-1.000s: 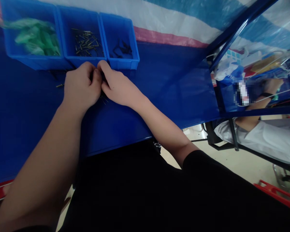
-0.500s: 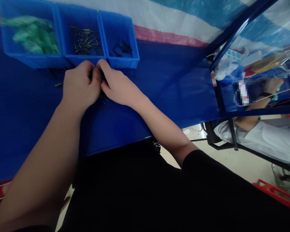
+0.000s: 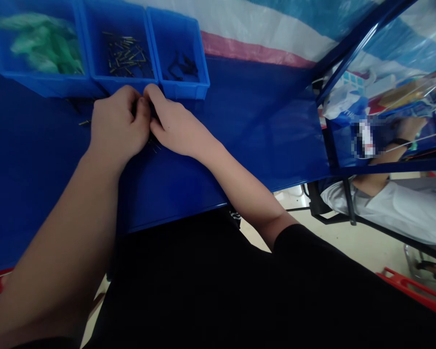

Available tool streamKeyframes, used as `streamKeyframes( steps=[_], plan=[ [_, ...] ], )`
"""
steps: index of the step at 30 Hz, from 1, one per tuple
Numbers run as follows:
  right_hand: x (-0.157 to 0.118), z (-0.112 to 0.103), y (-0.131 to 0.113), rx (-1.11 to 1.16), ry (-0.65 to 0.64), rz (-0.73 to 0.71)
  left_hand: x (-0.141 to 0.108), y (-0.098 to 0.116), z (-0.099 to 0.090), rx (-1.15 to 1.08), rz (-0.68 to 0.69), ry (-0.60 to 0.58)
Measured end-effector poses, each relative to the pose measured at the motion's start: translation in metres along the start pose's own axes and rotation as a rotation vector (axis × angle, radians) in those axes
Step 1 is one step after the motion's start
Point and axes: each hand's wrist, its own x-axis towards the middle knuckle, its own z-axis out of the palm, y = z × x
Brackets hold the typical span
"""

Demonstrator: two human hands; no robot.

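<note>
Lower frame: the person's dark clothing fills the foreground, both bare forearms running up and inward toward the centre-left of the picture.

Centre-left: the left hand [image 3: 118, 127] and right hand [image 3: 174, 127] meet knuckle to knuckle on the blue table [image 3: 257, 126], fingertips pinched together over a small dark part [image 3: 153, 114] that is almost wholly hidden between them. Both hands are closed in a fine pinch on that part; what it is cannot be told. A few thin pins [image 3: 156, 146] lie on the table just below the hands, and one stray pin [image 3: 84, 122] lies to the left of the left hand.

Upper left: three blue bins stand side by side, touching, just beyond the hands. The left bin [image 3: 39, 82] holds green pieces [image 3: 43, 46]; the middle bin [image 3: 94, 48] holds brass-coloured pins [image 3: 125, 53]; the right bin [image 3: 199, 72] holds a few dark parts [image 3: 181, 65].

Right edge: another person's arm and white sleeve [image 3: 403, 213] show behind a clear panel, well apart from the work.

Judgement: the step in hand appears to be fitting a pin and a small part together by fingertip. The next move would call for steady alignment and a firm hold, since the piece is small and easily dropped among the loose pins.
</note>
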Motion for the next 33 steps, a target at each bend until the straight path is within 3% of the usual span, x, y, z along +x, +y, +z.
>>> streamKeyframes(
  steps=[6,11,15,20,33],
  plan=[
    [0.000,0.001,0.002,-0.009,0.010,-0.013,-0.001,0.002,0.000,0.024,0.001,0.020],
    [0.001,0.000,0.004,-0.024,0.079,-0.005,-0.001,0.001,-0.001,-0.136,-0.025,-0.007],
    [0.001,-0.001,0.004,-0.022,0.107,-0.005,-0.001,0.001,-0.001,-0.034,-0.016,0.024],
    [0.000,-0.002,0.002,-0.042,0.054,-0.013,-0.001,0.003,-0.003,0.012,-0.024,-0.005],
    [0.008,0.012,0.022,0.077,0.200,-0.172,-0.004,0.006,-0.007,-0.117,-0.057,-0.018]
  ],
)
